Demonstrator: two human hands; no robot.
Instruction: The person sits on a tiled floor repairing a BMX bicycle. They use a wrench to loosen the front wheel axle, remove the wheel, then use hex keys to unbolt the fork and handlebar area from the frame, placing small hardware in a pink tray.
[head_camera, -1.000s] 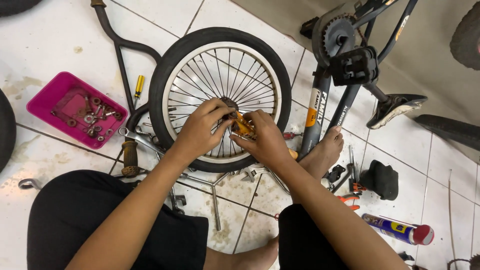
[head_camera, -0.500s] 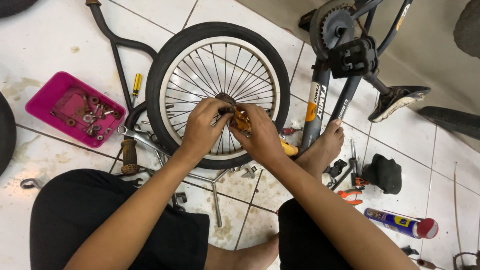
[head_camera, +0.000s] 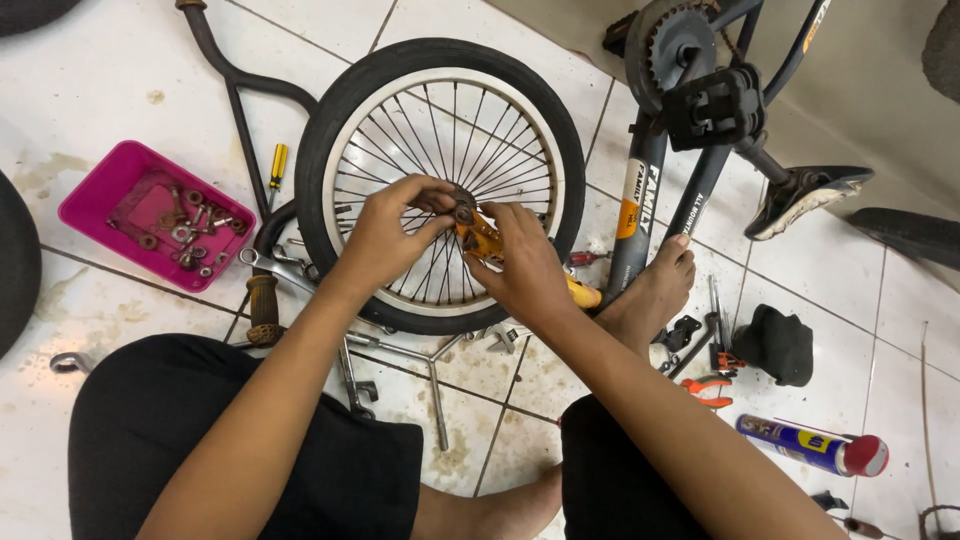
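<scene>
A small bicycle wheel (head_camera: 330, 130) with a black tyre and white rim lies flat on the tiled floor in front of me. My left hand (head_camera: 385, 235) pinches a small metal part at the wheel's hub (head_camera: 462, 205). My right hand (head_camera: 525, 270) grips an orange-handled tool (head_camera: 480, 237) whose head sits at the hub; its yellow end (head_camera: 583, 294) sticks out past my palm. Both hands meet over the spokes at the wheel's centre.
A pink tray (head_camera: 105, 190) of nuts and washers sits at left. A yellow screwdriver (head_camera: 277, 165), wrenches (head_camera: 262, 262) and a cross wrench (head_camera: 435, 385) lie around the wheel. At right: bicycle frame (head_camera: 640, 190) with crank and pedal, pliers (head_camera: 708, 388), black cloth (head_camera: 778, 345), spray can (head_camera: 810, 445). My bare foot (head_camera: 655, 290) rests by the frame.
My hands stay at the hub; the left fingers have shifted slightly on the small part. The view has moved a little, with the wheel sitting slightly higher in it.
</scene>
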